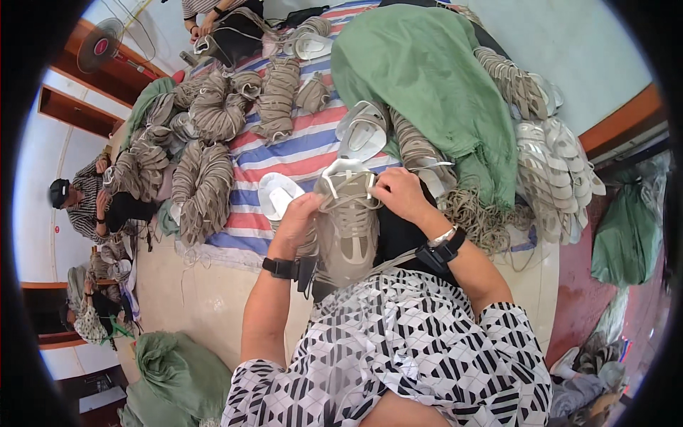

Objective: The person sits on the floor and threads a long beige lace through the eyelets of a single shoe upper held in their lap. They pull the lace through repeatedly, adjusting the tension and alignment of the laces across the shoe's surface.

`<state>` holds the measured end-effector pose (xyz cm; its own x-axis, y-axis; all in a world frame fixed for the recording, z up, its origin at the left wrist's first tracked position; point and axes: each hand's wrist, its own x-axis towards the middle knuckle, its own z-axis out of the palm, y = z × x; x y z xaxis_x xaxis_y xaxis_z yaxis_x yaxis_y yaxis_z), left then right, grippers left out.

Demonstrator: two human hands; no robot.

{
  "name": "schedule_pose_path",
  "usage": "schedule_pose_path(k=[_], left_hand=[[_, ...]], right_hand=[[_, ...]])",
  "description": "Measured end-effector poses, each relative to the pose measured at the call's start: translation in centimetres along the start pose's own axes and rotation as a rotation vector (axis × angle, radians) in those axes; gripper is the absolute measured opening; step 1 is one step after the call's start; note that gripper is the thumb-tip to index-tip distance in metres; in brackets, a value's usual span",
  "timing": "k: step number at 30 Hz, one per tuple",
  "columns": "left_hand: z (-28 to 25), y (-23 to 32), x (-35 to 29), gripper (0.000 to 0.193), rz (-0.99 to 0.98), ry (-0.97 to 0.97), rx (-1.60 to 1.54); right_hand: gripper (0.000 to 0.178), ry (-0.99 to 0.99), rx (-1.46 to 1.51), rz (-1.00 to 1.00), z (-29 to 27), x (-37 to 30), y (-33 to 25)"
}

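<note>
A beige and white shoe upper [348,245] rests on my lap, toe toward me, with a beige shoelace [353,222] threaded across its front. My left hand [300,219] is closed on the upper's left edge near the top eyelets. At the opposite edge my right hand [404,193] has its fingers pinched together by the top eyelet, on the lace as far as I can see; the fingertips partly hide it. Just beyond the left hand stands a white-lined upper [277,196], and farther ahead another white-lined upper [363,132].
Bundled beige uppers [204,191] cover a striped sheet [284,165] ahead and left. A green sack [420,78] lies over more ahead, beside a loose lace pile [478,217]. White stacked uppers [551,178] stand right. Other people [89,196] sit left and at the far end.
</note>
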<state>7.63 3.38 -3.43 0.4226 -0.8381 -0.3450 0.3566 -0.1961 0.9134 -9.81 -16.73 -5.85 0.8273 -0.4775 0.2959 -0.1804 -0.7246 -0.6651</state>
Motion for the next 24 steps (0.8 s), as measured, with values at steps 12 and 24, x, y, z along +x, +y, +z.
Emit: schedule_pose_path(k=[12, 24], left_hand=[[1.4, 0.4, -4.5, 0.024, 0.19, 0.408, 0.157], [-4.7, 1.7, -3.9, 0.051, -0.03, 0.482, 0.234]], right_hand=[[0.025, -0.361, 0.818, 0.381, -1.0, 1.1, -4.0], [0.033, -0.357, 1.198, 0.488, 3.1, -1.3, -3.6]])
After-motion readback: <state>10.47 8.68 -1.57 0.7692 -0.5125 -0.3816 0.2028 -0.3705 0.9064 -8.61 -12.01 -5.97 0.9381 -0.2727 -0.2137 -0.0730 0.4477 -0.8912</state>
